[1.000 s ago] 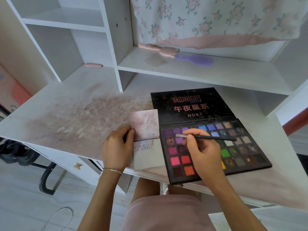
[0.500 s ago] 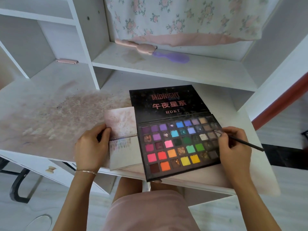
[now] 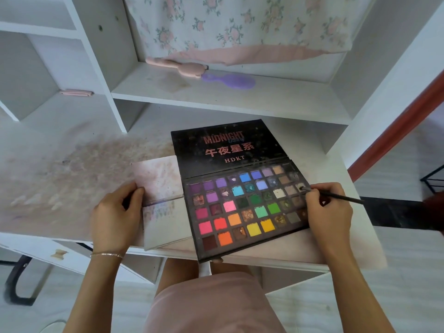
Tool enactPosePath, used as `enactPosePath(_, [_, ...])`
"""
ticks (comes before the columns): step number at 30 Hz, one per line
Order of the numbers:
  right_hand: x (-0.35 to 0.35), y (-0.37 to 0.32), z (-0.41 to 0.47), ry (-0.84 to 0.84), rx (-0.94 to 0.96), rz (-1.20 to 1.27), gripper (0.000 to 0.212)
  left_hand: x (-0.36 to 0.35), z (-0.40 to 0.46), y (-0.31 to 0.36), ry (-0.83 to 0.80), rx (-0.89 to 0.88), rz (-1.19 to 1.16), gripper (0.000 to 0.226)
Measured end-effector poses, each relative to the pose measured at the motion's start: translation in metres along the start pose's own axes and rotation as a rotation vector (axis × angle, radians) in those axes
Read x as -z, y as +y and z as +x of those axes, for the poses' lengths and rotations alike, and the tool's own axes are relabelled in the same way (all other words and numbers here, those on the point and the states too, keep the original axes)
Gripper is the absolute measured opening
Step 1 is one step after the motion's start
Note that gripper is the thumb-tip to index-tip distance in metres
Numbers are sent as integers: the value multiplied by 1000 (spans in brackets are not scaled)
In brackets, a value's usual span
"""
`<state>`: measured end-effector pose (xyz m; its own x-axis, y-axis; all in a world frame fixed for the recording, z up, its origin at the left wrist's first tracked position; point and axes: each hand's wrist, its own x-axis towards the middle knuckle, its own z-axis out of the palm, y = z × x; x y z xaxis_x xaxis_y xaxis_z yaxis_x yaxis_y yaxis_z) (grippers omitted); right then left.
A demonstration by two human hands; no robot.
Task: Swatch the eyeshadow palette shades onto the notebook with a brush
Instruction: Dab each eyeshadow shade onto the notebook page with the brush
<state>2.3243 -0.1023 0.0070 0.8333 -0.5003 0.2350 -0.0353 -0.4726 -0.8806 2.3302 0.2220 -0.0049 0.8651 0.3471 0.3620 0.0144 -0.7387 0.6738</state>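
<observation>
- An open eyeshadow palette [image 3: 242,207] is laid flat on the white desk [image 3: 60,140], its black lid folded back and printed "MIDNIGHT" and "HDKT".
- The tray is filled with rows of square pans: purples and blues at the far side, pinks, reds and oranges at the near left, greens and yellows in the middle, and browns and greys at the right edge.
- Several pans are seen to be dug out or crumbled.
- A thin dark brush [image 3: 336,197] is pinched in the curled fingers of the right hand [image 3: 328,212]; its tip is set on a pale pan near the tray's right edge.
- A small open notebook [image 3: 163,205] is lain just left of the palette, touching it; faint coloured marks are seen across the pages near the fold.
- The notebook's left edge is gripped by the left hand [image 3: 116,217], thumb on the page.
- The hands are kept well apart, the palette between them.
- On the shelf [image 3: 276,97] above, a pink brush [image 3: 177,67] and a purple hairbrush [image 3: 230,81] are laid end to end.
</observation>
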Motion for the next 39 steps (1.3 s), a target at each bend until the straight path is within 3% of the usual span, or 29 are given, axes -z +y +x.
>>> enactPosePath(32, [-2, -2, -2, 10, 5, -36, 9, 1, -1, 1, -21, 16, 4, 17])
enactPosePath(39, [-9, -20, -17, -142, 153, 31, 29, 0, -1, 3, -3, 6, 5, 13])
